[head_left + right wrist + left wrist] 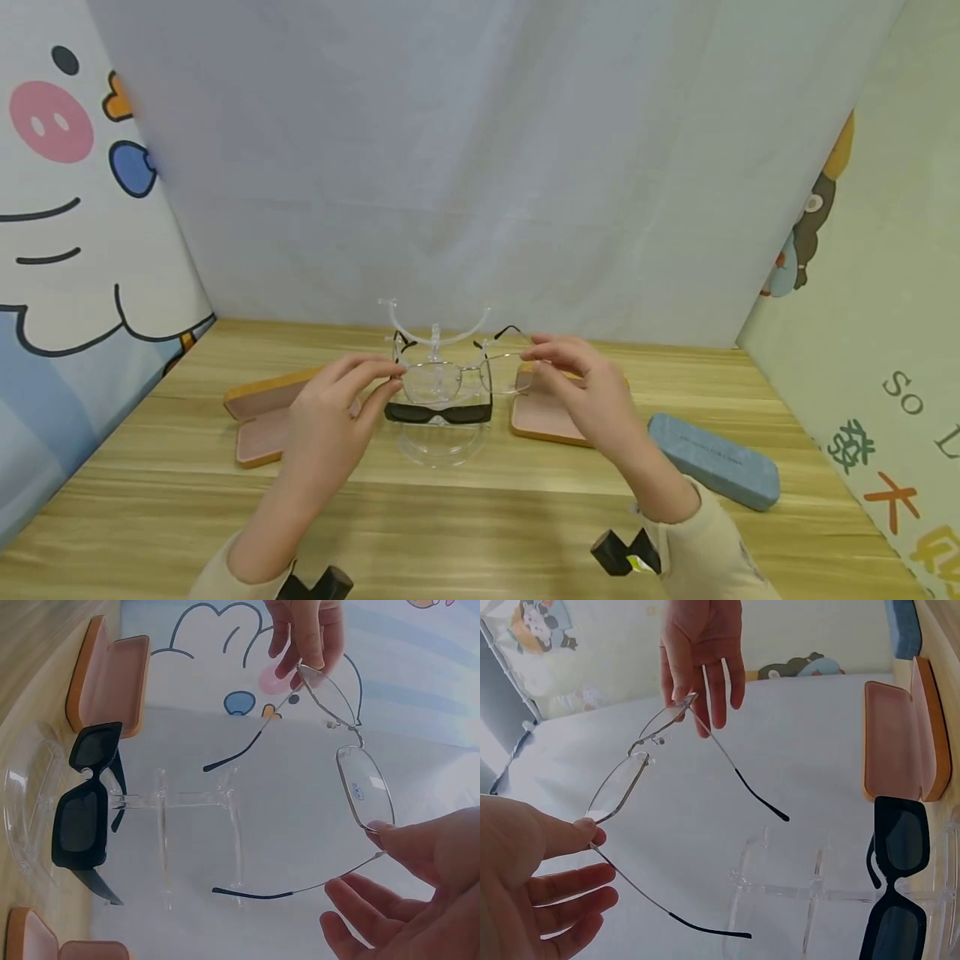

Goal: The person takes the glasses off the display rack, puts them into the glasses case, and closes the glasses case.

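Note:
A pair of thin metal-framed eyeglasses is held up between both hands, temples unfolded with dark tips pointing toward the backdrop. My left hand pinches one outer corner of the frame between thumb and fingers. At the opposite corner my right hand pinches the frame the same way. Just behind and below the glasses stands a clear plastic display stand with crossbars. Black sunglasses sit on its lower tier. In the right wrist view the eyeglasses are apart from the stand.
An orange case with pink lining lies open at the left, partly behind the left hand. Another open case is partly hidden by the right hand. A closed blue case lies farther right. A pale cloth backdrop rises behind the wooden table.

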The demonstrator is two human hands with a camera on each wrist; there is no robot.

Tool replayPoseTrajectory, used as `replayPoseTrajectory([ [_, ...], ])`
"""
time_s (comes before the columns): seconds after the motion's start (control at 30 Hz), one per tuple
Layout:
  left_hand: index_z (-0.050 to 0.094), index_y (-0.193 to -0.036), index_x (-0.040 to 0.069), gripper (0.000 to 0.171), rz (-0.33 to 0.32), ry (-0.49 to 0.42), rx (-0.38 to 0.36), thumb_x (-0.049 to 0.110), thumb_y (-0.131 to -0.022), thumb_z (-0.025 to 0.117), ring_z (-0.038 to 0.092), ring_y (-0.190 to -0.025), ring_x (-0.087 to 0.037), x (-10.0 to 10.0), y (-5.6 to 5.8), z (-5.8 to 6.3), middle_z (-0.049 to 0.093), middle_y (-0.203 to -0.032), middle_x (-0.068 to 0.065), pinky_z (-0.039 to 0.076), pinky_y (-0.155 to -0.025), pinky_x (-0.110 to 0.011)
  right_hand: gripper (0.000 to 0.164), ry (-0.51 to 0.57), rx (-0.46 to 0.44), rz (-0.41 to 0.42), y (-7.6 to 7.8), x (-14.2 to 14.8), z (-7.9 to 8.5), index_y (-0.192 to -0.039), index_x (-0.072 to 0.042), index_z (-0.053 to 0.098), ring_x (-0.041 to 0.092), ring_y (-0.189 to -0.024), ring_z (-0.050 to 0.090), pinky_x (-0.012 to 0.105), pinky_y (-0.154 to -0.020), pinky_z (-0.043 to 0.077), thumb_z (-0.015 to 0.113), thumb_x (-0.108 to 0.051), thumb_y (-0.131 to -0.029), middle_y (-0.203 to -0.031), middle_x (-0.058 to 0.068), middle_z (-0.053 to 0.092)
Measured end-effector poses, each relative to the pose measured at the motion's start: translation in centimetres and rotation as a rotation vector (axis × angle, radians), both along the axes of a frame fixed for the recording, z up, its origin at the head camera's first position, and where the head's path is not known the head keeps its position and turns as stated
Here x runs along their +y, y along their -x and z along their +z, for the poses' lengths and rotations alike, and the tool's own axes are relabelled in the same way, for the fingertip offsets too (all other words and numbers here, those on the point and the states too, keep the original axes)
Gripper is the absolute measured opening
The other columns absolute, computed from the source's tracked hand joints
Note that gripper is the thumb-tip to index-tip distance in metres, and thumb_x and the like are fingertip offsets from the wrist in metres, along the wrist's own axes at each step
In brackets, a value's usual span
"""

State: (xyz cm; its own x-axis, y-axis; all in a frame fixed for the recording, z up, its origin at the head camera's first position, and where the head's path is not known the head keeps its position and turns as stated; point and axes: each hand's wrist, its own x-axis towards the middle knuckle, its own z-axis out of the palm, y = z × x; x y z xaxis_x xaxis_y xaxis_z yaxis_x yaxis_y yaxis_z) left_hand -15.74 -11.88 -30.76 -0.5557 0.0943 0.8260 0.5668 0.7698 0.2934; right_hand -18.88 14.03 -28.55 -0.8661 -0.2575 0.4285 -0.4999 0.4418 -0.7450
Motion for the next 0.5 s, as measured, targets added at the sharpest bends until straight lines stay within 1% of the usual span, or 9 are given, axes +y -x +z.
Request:
replayPoseTrajectory([
  [0.1,0.07,-0.091,0.011,0.018,-0.023,-0.024,0.028,0.008,-0.073,0.074,0.061,-0.082,-0.02,0.2,-0.7,0.5,0.065,-0.094,-0.005,0.048,-0.063,-0.033,0.017,0.006,0.028,0.004,-0.6,0.2,0.6,-0.103,-0.012,0.067,0.018,-0.116,0.05,0.041,-0.093,0.044,0.057,-0.016,-0.09,-0.126,0.004,0.055],
  [0.17,0.07,-0.092,0.01,0.018,-0.029,-0.041,0.034,0.007,-0.074,0.073,0.06,-0.085,-0.02,0.3,-1.1,0.8,0.064,-0.096,-0.006,0.048,-0.066,-0.032,0.016,0.013,0.053,0.003,-1.0,0.3,0.9,-0.102,-0.012,0.068,0.017,-0.117,0.049,0.04,-0.093,0.045,0.057,-0.015,-0.09,-0.125,0.003,0.055],
  [0.27,0.071,-0.092,0.01,0.018,-0.03,-0.066,0.047,0.008,-0.074,0.073,0.06,-0.086,-0.02,0.6,-1.6,1.2,0.063,-0.1,-0.007,0.047,-0.067,-0.03,0.015,0.029,0.086,-0.007,-1.6,0.4,1.3,-0.1,-0.012,0.068,0.017,-0.116,0.05,0.038,-0.089,0.048,0.058,-0.014,-0.089,-0.126,0.004,0.054],
  [0.37,0.071,-0.093,0.01,0.018,-0.037,-0.095,0.055,0.008,-0.075,0.073,0.06,-0.086,-0.02,0.9,-1.5,1.2,0.062,-0.103,-0.008,0.046,-0.065,-0.025,0.015,0.05,0.111,-0.036,-2.0,0.4,1.5,-0.1,-0.011,0.068,0.017,-0.114,0.052,0.033,-0.084,0.05,0.058,-0.013,-0.089,-0.128,0.002,0.053],
  [0.43,0.071,-0.093,0.011,0.018,-0.048,-0.112,0.052,0.007,-0.075,0.072,0.061,-0.084,-0.019,1.2,-1.2,1.0,0.06,-0.105,-0.009,0.044,-0.061,-0.021,0.015,0.082,0.116,-0.051,-2.2,0.4,1.4,-0.1,-0.009,0.068,0.016,-0.113,0.052,0.027,-0.084,0.05,0.058,-0.013,-0.09,-0.128,0.001,0.052],
  [0.5,0.071,-0.092,0.011,0.018,-0.067,-0.144,0.041,0.006,-0.076,0.072,0.06,-0.083,-0.019,1.5,-0.7,0.7,0.06,-0.107,-0.009,0.042,-0.06,-0.019,0.015,0.131,0.11,-0.058,-2.3,0.5,1.2,-0.1,-0.007,0.067,0.014,-0.112,0.053,0.021,-0.084,0.048,0.057,-0.012,-0.09,-0.129,0.002,0.05],
])
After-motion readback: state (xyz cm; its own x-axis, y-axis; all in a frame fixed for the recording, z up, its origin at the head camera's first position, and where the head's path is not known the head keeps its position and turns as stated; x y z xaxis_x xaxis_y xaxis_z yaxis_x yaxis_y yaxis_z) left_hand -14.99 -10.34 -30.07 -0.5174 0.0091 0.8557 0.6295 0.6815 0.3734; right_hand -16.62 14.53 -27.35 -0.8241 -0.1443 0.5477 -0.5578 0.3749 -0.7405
